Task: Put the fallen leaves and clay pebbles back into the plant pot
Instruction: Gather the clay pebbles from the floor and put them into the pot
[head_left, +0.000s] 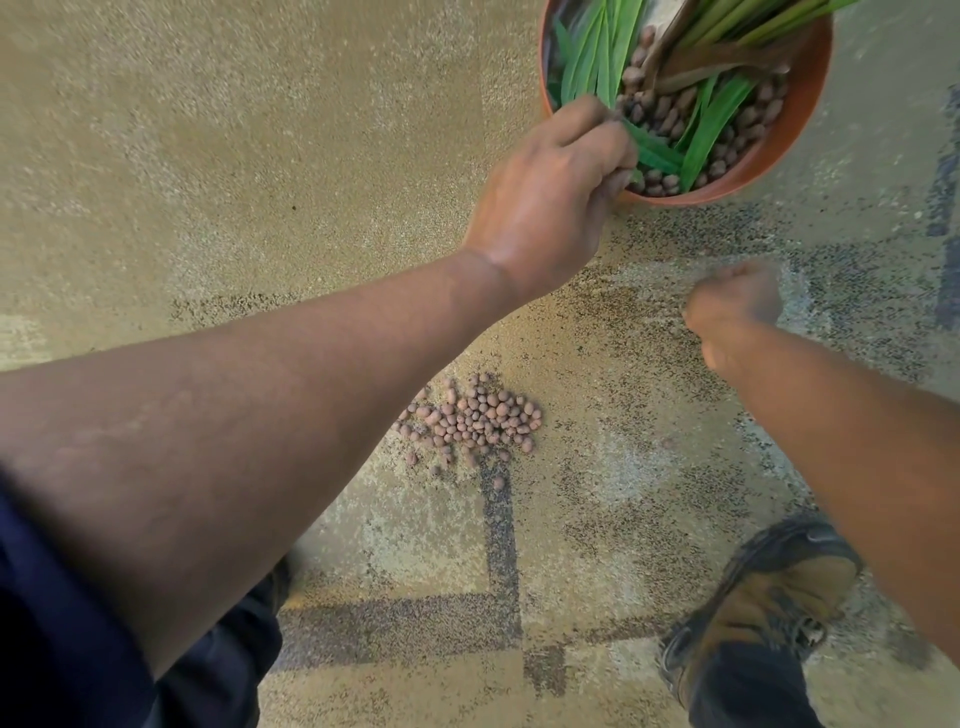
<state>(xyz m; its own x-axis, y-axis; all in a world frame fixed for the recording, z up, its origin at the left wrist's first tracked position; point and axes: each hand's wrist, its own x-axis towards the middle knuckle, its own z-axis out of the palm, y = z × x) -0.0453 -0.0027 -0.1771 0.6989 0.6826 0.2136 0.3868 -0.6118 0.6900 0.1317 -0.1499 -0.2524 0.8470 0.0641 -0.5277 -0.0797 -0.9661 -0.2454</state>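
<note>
A terracotta plant pot (795, 130) stands at the top right, filled with clay pebbles and long green leaves (711, 124). My left hand (550, 197) reaches over the pot's near rim, its fingers closed on a green leaf (655, 150) that lies partly inside the pot. My right hand (735, 306) hovers blurred below the pot, fingers curled into a fist; whether it holds anything is hidden. A pile of brown clay pebbles (475, 421) lies on the floor between my arms.
The floor is speckled beige carpet with dark stripes (498, 545). A brown shoe (769, 597) stands at the lower right, and dark trouser legs fill the bottom left corner.
</note>
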